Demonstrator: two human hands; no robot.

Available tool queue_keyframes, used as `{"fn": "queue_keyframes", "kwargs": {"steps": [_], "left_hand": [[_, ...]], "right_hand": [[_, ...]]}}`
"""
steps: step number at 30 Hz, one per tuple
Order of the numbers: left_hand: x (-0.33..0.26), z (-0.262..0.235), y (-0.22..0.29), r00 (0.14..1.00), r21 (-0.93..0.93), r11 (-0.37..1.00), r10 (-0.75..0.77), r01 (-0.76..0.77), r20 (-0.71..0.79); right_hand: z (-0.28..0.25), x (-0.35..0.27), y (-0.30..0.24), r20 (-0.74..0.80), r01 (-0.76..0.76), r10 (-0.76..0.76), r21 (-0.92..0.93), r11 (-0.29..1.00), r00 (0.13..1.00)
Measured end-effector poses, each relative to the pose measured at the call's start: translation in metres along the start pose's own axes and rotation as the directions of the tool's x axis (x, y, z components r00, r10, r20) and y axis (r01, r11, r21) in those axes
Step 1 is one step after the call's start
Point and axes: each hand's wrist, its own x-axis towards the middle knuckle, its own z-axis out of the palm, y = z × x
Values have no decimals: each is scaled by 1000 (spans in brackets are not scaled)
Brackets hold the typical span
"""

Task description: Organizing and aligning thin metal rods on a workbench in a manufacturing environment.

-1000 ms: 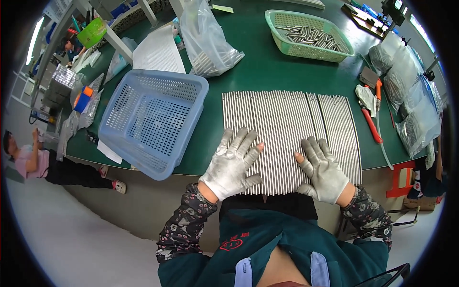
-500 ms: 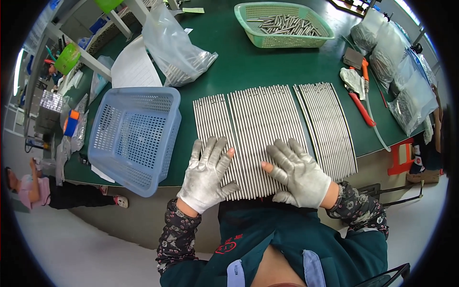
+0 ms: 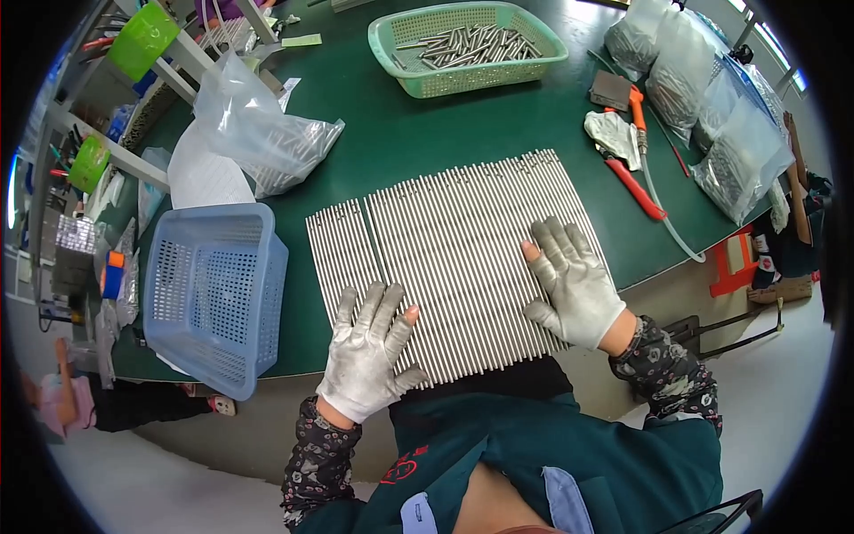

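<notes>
A wide flat row of thin metal rods lies side by side on the green table, with one narrow gap toward its left. My left hand, in a white glove with greyed fingers, rests spread on the lower left rods. My right hand, gloved the same way, lies with fingers apart on the right part of the row. One bare fingertip pokes out of each glove. Neither hand grasps a rod.
Left of the rods stands a blue plastic basket; behind it is a clear bag of rods. A green basket of short metal pins sits at the back. On the right lie a red-handled tool, an orange air gun and several filled bags.
My right hand has moved right and away from me, and the right-hand gap between the rods has closed. The left gap remains. The whole view has turned slightly.
</notes>
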Motion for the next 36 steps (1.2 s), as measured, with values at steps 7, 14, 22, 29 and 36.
{"fn": "queue_keyframes", "kwargs": {"steps": [7, 14, 22, 29, 36], "left_hand": [[-1, 1, 0, 998, 66, 998, -6, 1, 67], [49, 5, 84, 984, -91, 994, 81, -67, 160], [87, 35, 122, 993, -97, 994, 52, -42, 103], [91, 42, 125, 997, -24, 1000, -1, 3, 73], [94, 38, 129, 997, -61, 998, -28, 33, 74]], "right_hand": [[-19, -33, 30, 18, 12, -12, -1, 1000, 1000], [-11, -64, 35, -46, 180, -175, 186, 966, 984], [8, -60, 40, -139, 225, -207, 127, 966, 968], [15, -56, 43, -173, 254, -231, 130, 958, 958], [8, -54, 42, -224, 268, -219, 221, 938, 950]]}}
